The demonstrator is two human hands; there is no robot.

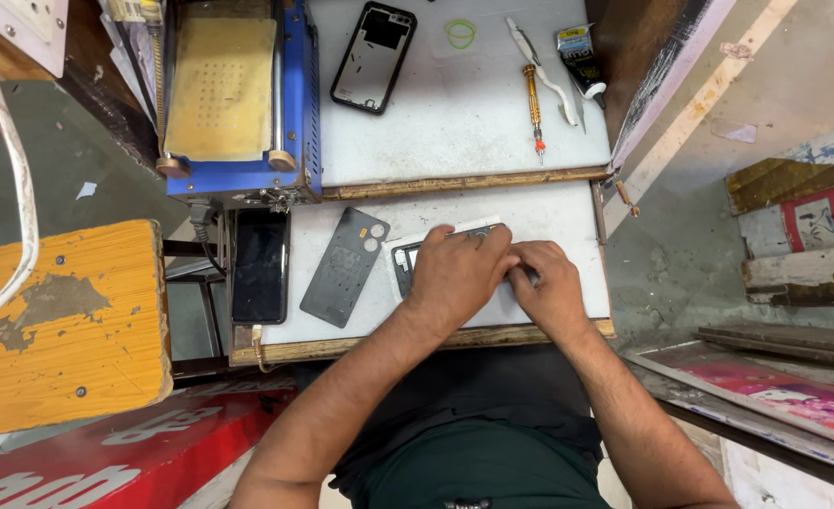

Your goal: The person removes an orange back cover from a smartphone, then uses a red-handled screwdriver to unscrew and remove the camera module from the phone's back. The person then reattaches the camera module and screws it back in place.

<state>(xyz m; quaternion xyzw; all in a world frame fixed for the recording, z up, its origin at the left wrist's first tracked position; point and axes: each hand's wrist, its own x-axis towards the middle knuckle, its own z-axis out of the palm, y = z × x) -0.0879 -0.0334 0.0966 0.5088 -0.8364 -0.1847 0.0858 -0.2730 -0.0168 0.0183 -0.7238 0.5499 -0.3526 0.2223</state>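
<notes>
Phone frame (404, 261) lies under left hand (456, 273), right hand (549, 283).

Single view only, worn on head. Scene seen from directly above, lens aimed steeply down over own forearms and lap. Lower work shelf (549, 212) framed mid-picture at arm's length; upper shelf (454, 113) placed toward top edge. Stool (68, 320) caught at left, floor (681, 245) at right. No second view for overlap.

Both my forearms reach forward and converge. My left hand (454, 273) lies palm-down, fingers curled and pressed flat; my right hand (551, 283) sits just beside it, touching, fingers bent toward the left.
</notes>
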